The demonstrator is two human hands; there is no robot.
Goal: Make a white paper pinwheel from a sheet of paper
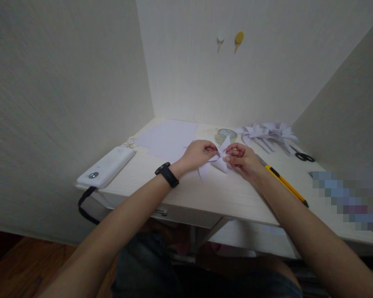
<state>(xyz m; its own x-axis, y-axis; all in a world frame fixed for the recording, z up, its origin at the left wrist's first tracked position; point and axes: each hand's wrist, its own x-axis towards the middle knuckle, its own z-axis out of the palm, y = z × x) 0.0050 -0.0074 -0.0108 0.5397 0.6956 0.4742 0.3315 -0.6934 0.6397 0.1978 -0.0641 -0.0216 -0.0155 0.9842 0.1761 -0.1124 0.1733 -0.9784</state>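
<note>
A white folded paper pinwheel (221, 159) is held just above the pale wooden desk (205, 194), between both hands. My left hand (197, 154), with a black band on its wrist, pinches the pinwheel's left side. On the other side, my right hand (244, 159) grips it at the centre with fingertips closed on the paper. Part of the paper is hidden by the fingers.
White paper sheets (169, 138) lie at the back left. A tape roll (225, 135), several finished paper pinwheels (269, 133) and black scissors (303, 156) sit at the back right. A yellow utility knife (284, 183) lies by my right forearm. A white device (107, 166) rests at the desk's left edge.
</note>
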